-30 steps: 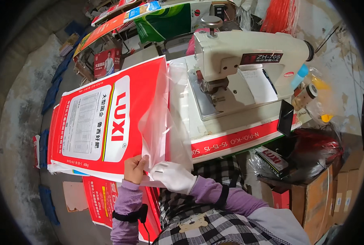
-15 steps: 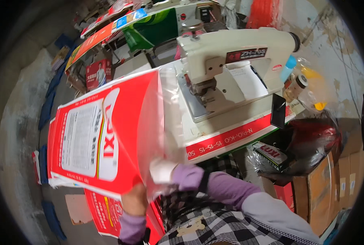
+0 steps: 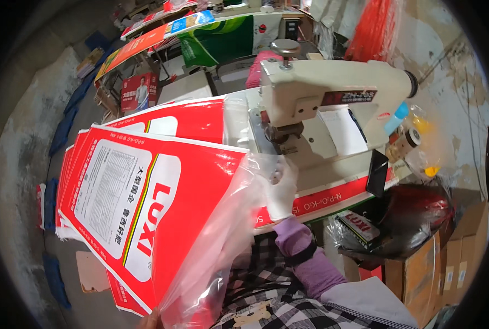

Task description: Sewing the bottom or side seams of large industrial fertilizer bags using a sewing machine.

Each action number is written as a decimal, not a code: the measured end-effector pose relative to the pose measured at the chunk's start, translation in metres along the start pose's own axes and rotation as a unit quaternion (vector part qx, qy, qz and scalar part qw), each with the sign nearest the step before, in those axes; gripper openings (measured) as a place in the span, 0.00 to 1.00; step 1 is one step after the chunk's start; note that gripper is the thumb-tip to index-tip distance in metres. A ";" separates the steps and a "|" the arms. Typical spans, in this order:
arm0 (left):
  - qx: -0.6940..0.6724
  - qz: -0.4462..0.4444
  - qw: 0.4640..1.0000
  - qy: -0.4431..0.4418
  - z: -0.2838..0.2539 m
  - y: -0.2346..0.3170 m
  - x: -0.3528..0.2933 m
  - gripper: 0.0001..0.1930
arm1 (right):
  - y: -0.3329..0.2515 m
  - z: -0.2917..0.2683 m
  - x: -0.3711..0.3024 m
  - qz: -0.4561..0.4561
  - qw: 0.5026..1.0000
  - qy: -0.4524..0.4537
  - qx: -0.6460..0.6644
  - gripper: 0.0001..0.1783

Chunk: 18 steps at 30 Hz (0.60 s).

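A red and white printed sack (image 3: pixel 200 170) with a clear plastic liner (image 3: pixel 217 247) at its mouth lies slanted over a stack of similar sacks (image 3: pixel 200 118). My right hand (image 3: pixel 281 189), in a white glove, pinches the liner's far corner just in front of an off-white sewing machine (image 3: pixel 332 88). Right beside those fingers is the machine's presser foot (image 3: pixel 287 137). My left hand (image 3: pixel 153 319) shows only partly at the lower edge, closed on the sack's near corner; most of it is out of the picture.
A black phone (image 3: pixel 377 172) and a paper pad (image 3: pixel 340 129) lie on the machine's table. Bottles (image 3: pixel 403 143) stand beyond it. Cardboard boxes (image 3: pixel 420 274) are at the right. A red box (image 3: pixel 139 92) stands behind the stack.
The top sack has slid toward me and turned, its mouth end now angled off the stack. My right hand moved up and right to the machine; my left hand moved down to the lower edge.
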<state>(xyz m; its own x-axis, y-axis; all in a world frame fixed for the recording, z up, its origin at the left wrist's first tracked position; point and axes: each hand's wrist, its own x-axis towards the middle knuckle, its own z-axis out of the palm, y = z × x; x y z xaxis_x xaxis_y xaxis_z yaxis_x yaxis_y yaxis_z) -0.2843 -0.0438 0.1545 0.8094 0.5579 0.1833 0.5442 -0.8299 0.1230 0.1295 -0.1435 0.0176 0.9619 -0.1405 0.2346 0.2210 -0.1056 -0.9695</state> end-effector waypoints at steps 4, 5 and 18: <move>-0.042 -0.018 0.993 0.106 -0.002 0.006 0.014 0.06 | -0.008 0.005 0.014 -0.344 0.921 -0.047 -0.177 0.18; -0.055 -0.040 0.990 0.127 0.000 0.000 0.011 0.05 | 0.004 0.004 0.018 -0.395 0.886 -0.176 -0.165 0.17; 0.061 -0.022 0.981 0.181 0.073 -0.245 -0.076 0.06 | -0.042 0.035 0.052 -0.571 0.664 -0.429 -0.221 0.23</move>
<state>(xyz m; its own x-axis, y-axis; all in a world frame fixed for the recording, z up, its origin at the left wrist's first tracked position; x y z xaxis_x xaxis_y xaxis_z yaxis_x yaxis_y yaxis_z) -0.4630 0.1174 0.0392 0.6652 0.5389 0.5168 0.6179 -0.7859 0.0242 0.1755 -0.1115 0.0683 -0.0124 0.8721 0.4891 0.9989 0.0329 -0.0334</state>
